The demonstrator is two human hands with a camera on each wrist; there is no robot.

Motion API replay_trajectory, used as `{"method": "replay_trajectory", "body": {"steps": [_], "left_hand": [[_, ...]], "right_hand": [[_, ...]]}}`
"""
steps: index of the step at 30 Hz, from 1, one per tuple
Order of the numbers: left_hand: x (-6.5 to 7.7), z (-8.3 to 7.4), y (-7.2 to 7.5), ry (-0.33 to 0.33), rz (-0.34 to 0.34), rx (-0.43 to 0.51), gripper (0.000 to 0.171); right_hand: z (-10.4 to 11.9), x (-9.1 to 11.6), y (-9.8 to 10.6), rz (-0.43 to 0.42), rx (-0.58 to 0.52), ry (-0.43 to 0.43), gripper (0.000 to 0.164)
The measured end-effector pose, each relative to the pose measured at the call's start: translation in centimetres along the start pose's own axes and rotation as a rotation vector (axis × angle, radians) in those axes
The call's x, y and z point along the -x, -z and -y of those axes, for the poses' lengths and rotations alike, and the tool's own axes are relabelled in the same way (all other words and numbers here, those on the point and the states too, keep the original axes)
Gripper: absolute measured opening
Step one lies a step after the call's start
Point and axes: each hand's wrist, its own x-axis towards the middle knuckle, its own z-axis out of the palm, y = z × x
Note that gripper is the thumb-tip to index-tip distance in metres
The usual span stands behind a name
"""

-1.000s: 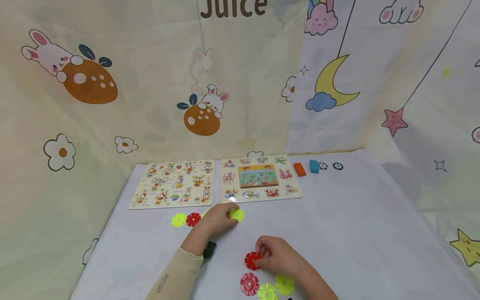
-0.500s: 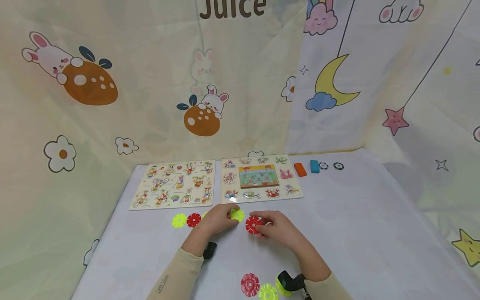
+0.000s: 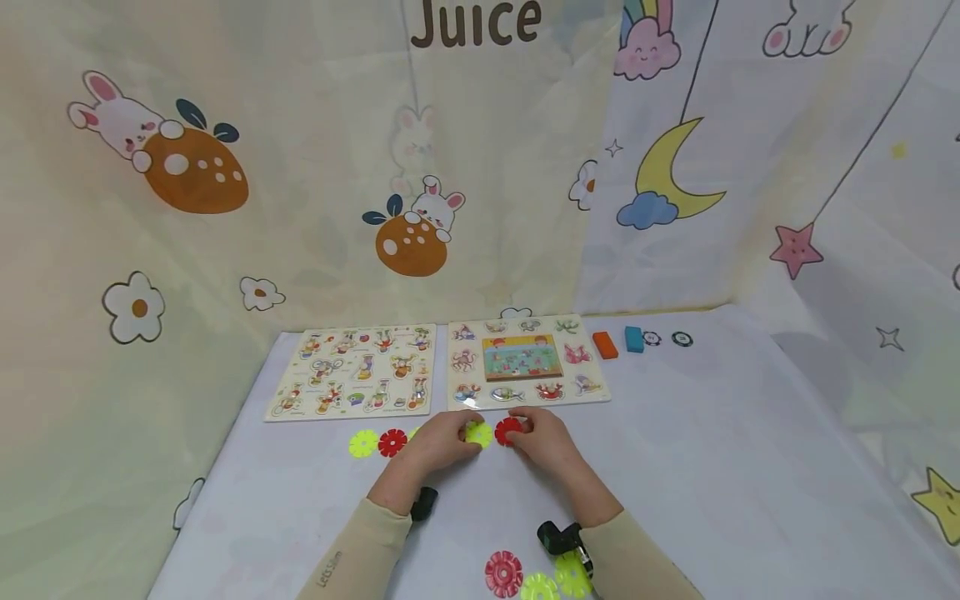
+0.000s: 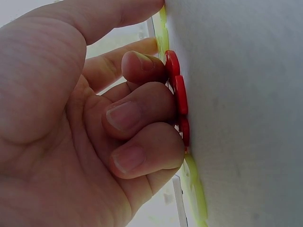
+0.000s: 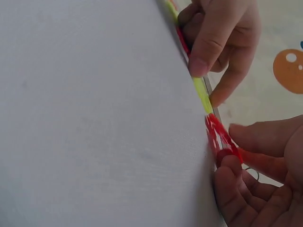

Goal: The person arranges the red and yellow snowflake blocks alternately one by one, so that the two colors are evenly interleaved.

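Note:
My left hand point(image 3: 442, 443) pinches a yellow-green notched plastic disc point(image 3: 478, 433) between thumb and index finger, flat on the table. In the left wrist view its other fingers are curled against a red disc point(image 4: 181, 94), with a yellow-green one point(image 4: 195, 189) beyond. My right hand point(image 3: 553, 446) holds a red notched disc point(image 3: 507, 431) just right of the left hand's disc. The right wrist view shows this red disc point(image 5: 218, 132) tilted, its edge right at the yellow-green disc point(image 5: 202, 94). Further left in the row lie a red disc point(image 3: 392, 442) and a yellow-green one point(image 3: 363, 443).
Two picture puzzle boards, a left one point(image 3: 352, 372) and a right one point(image 3: 465, 379), lie behind the row. An orange block point(image 3: 604, 345), a blue block point(image 3: 633, 339) and two small round chips stand further right. Near me lie a pinkish-red disc point(image 3: 503, 573) and two yellow-green ones.
My right hand has carried the red disc from the near side of the table up to the row's right end. The left hand has stayed on its yellow-green disc.

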Motion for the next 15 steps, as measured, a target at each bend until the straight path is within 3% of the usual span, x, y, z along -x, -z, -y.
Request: {"method": "replay_trajectory", "body": {"steps": [5, 9, 15], "left_hand": [[0.05, -0.15, 0.06, 0.002, 0.000, -0.013, 0.045], [0.07, -0.17, 0.16, -0.002, -0.008, -0.022, 0.045], [-0.03, -0.20, -0.20, -0.008, -0.006, -0.042, 0.045]], "right_hand": [[0.04, 0.15, -0.34, -0.047, 0.077, -0.009, 0.053], [-0.02, 0.14, -0.55, -0.064, 0.150, 0.029, 0.048], [-0.33, 0.17, -0.63, -0.069, 0.162, 0.036, 0.044]]}}
